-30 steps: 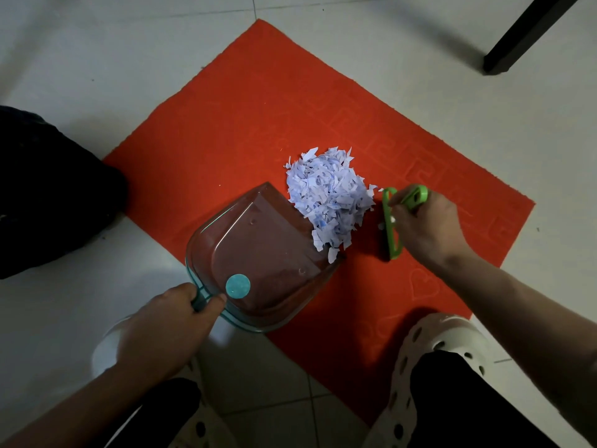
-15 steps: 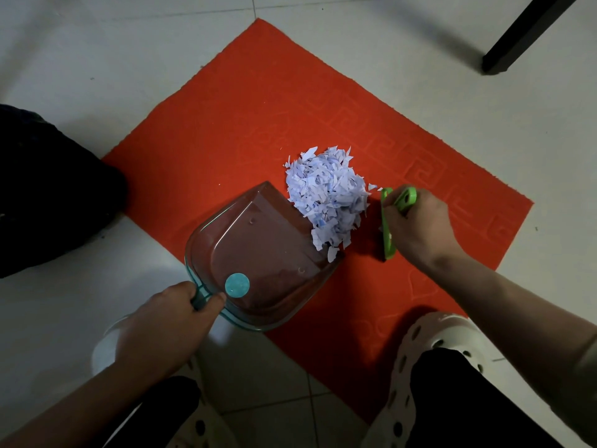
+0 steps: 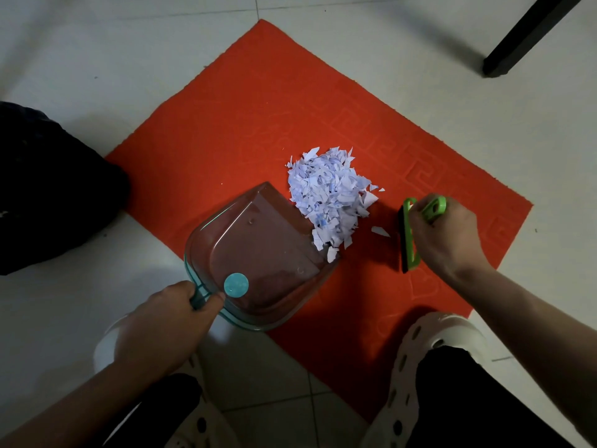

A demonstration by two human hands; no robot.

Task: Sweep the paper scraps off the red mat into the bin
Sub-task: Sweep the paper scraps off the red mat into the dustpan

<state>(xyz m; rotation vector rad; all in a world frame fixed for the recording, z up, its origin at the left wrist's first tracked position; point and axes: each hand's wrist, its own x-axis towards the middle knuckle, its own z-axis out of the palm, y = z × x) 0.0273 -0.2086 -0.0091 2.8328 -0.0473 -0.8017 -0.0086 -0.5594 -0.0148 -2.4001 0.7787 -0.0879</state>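
A pile of white paper scraps (image 3: 331, 197) lies on the red mat (image 3: 245, 118), heaped against the front lip of a clear dustpan (image 3: 258, 253) with a teal rim. My left hand (image 3: 168, 321) grips the dustpan's teal handle and holds the pan tilted onto the mat. My right hand (image 3: 442, 234) is closed on a green hand brush (image 3: 410, 234), which stands on the mat a short way right of the pile. One loose scrap (image 3: 381, 231) lies between the brush and the pile.
A dark bag or bin liner (image 3: 48, 189) sits on the white tiled floor at the left. A black furniture leg (image 3: 523, 33) stands at the top right. My white perforated clogs (image 3: 429, 344) are at the bottom, one resting on the mat's near edge.
My right hand has drawn the brush back to the right, away from the pile, leaving a gap and one stray scrap. The dustpan and left hand stayed put.
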